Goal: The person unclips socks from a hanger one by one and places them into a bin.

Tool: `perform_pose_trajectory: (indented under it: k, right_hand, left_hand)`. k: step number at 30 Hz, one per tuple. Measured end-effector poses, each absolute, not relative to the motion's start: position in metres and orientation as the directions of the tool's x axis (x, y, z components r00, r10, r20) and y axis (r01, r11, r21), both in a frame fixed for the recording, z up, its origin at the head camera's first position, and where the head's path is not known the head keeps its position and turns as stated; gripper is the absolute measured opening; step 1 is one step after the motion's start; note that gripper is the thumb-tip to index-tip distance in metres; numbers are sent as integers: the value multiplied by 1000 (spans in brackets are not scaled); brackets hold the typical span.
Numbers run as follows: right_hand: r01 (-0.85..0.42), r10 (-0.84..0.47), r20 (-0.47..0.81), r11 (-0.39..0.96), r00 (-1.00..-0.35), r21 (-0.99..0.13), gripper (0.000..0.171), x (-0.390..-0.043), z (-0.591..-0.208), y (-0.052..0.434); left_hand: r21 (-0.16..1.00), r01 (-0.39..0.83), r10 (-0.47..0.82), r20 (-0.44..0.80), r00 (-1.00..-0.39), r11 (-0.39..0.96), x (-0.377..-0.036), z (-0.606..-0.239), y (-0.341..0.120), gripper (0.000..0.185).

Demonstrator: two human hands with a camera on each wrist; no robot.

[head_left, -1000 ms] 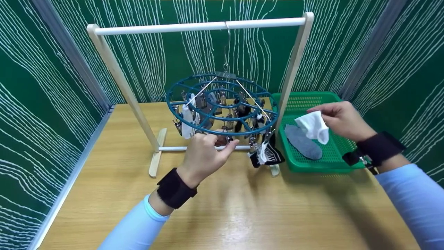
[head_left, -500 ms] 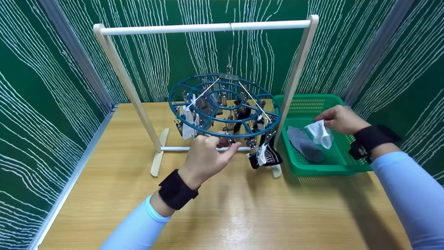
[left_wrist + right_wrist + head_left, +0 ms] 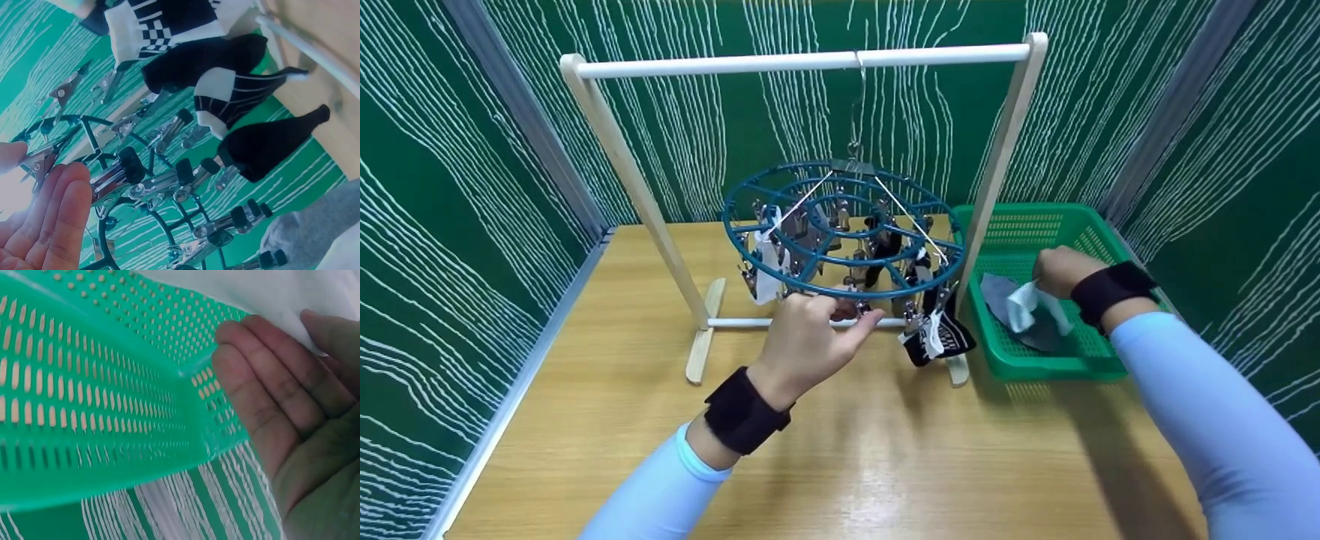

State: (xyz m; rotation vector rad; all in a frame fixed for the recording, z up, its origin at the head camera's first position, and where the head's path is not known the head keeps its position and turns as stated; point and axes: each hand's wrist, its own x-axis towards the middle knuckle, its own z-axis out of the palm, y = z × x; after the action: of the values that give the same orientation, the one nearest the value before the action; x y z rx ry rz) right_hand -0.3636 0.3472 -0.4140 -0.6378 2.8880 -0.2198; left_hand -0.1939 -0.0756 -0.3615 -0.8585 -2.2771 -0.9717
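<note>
A round blue clip hanger (image 3: 937,232) hangs from a white rail (image 3: 720,65) and carries several socks. My left hand (image 3: 810,330) is raised to its front rim, thumb and fingertips on either side of a metal clip (image 3: 42,160). Black socks (image 3: 208,62) and a black-and-white patterned one (image 3: 941,337) hang from other clips. My right hand (image 3: 1054,270) is low inside the green basket (image 3: 1035,217), pinching a white sock (image 3: 1027,307) that droops onto a grey sock (image 3: 997,292). The right wrist view shows the fingers (image 3: 264,382) curled against white fabric (image 3: 270,292) by the basket wall (image 3: 84,382).
The wooden rack (image 3: 1005,150) stands on a wooden table (image 3: 847,450), its right post just left of the basket. Green patterned walls (image 3: 450,187) close in the left, back and right. A white sock (image 3: 766,270) hangs on the hanger's left side.
My right hand has gone down from above the basket into it, taking the white sock onto the grey one. The left hand has stayed at the hanger's front rim.
</note>
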Motion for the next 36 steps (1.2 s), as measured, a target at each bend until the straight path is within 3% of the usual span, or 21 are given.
perform_pose_trajectory:
  k: [10,16,22,26,36]
  right_hand:
    - [-375,-459,-336,882,-822,-286,41,-366,-433,323]
    - [-355,-453,-411,887,-791,-295,40,-369,-445,325]
    - [-454,-512,-250,853,-822,-257,24,-359,-422,324]
    - [-436,-491,-178,857,-853,-276,28,-349,-400,319]
    - [-513,-533,36,791,-846,-334,31,-322,-359,309]
  left_hand:
    - [406,729,347,683,-643,551,-195,-362,-76,22]
    - [411,724,341,681,-648,554,-196,-364,-80,22]
    - [424,703,326,669,-668,571,-196,-363,-84,24]
    - [434,701,325,663,-674,567,-196,-362,-85,23]
    - [443,694,324,655,-683,567,-196,-362,-85,23]
